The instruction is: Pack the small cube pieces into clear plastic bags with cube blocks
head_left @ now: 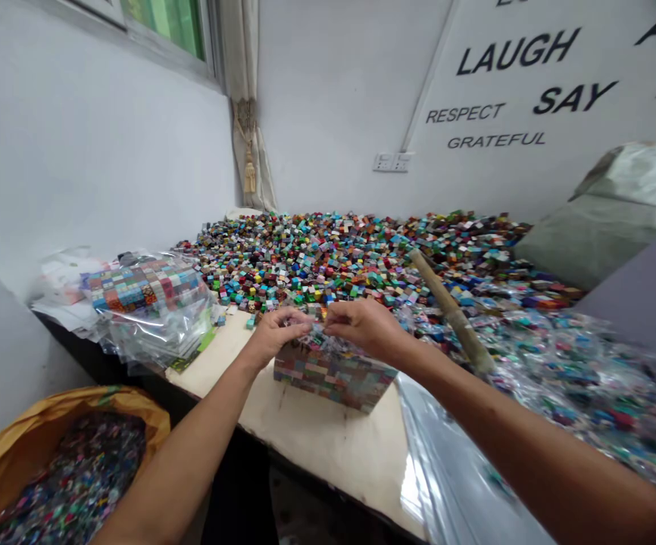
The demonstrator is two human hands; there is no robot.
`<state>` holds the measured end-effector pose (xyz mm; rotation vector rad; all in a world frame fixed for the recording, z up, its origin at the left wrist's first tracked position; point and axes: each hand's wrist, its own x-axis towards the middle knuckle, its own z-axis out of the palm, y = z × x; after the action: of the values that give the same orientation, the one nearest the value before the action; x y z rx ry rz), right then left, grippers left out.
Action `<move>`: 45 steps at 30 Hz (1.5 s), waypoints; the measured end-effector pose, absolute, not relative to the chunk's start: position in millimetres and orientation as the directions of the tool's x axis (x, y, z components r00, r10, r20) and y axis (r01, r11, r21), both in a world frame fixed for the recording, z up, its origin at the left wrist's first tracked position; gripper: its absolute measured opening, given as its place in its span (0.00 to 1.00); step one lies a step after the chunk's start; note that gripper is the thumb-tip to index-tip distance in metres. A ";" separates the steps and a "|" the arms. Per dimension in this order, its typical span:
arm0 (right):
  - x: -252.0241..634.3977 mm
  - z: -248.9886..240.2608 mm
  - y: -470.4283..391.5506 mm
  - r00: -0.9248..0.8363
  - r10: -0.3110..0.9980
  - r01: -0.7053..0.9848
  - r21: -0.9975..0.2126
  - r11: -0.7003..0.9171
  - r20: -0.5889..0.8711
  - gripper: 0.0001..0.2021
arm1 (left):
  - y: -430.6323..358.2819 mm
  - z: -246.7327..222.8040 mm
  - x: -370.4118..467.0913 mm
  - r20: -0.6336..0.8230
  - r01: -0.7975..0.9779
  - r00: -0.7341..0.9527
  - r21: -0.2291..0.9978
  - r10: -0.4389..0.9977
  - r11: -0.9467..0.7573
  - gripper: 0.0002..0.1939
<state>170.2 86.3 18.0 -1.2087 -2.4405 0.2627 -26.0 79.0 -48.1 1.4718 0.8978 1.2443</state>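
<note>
A patterned box [333, 378] covered in small coloured squares stands on the pale board near the table's front edge. Above its left top edge, my left hand [279, 333] has its thumb and fingers pressed together. My right hand [362, 325] is closed in a pinch just to the right of it, over the top of the box. Clear plastic shows between and below the fingers, but what each hand grips is too small to make out. The two hands nearly touch.
A large heap of small coloured blocks [305, 257] lies behind. A stick [453, 314] and bagged pieces [578, 378] are at right, clear plastic sheets [458, 462] at front right. Wrapped patterned blocks [151, 295] lie left; an orange sack [146, 412] stands below.
</note>
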 end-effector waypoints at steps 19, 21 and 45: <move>188.8 56.3 83.3 -0.529 0.844 0.796 -0.295 0.529 0.088 0.06 | 89.4 -8.9 -8.3 0.290 0.294 0.426 0.851 0.857 -0.434 0.08; 207.3 67.5 83.2 -0.535 0.845 0.819 -0.236 0.523 0.015 0.19 | 88.9 -12.0 -7.3 0.312 0.254 0.440 0.857 0.842 -0.449 0.09; 258.2 -18.8 60.4 -0.404 0.915 0.159 -0.983 0.092 0.020 0.35 | 81.1 -19.6 -2.1 0.390 0.295 0.331 0.822 0.859 -0.487 0.14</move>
<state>258.2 60.4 -18.8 -1.0703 -1.6735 1.3725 -2.1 81.1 -19.6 1.9559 1.0112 1.1272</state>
